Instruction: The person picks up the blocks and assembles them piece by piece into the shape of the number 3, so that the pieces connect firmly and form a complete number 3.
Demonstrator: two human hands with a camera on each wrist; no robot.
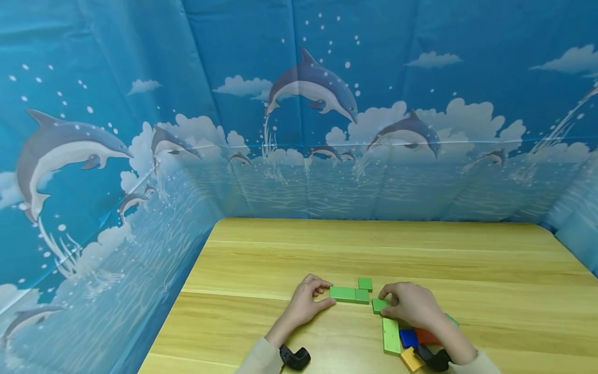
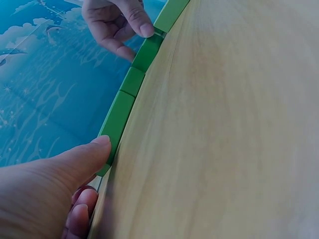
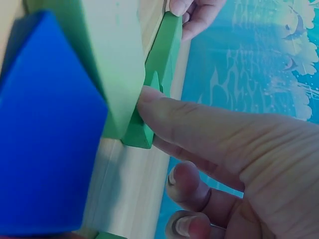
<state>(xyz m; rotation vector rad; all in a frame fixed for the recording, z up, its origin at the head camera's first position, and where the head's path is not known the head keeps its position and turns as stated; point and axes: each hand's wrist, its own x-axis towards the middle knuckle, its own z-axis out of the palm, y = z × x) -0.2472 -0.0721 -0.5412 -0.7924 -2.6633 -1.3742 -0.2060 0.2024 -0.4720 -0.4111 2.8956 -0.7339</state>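
Note:
My left hand point(image 1: 306, 300) holds the left end of a long green block point(image 1: 342, 294) between thumb and fingers, flat on the table. A small green block point(image 1: 362, 296) sits flush against that block's right end. Between thumb and index finger, my right hand point(image 1: 413, 304) pinches another small green block point(image 1: 378, 306), just right of the row. In the right wrist view the thumb lies along the pinched block point(image 3: 137, 132), beside a light green block point(image 3: 115, 74). Behind the row lies a green square block point(image 1: 365, 283).
Below the right hand lie the light green block point(image 1: 391, 336), a blue block point(image 1: 408, 338), a yellow-orange block point(image 1: 411, 359) and a red block point(image 1: 427, 336), partly covered by the forearm. A dolphin-print curtain point(image 1: 308, 187) stands behind the wooden table point(image 1: 261, 249).

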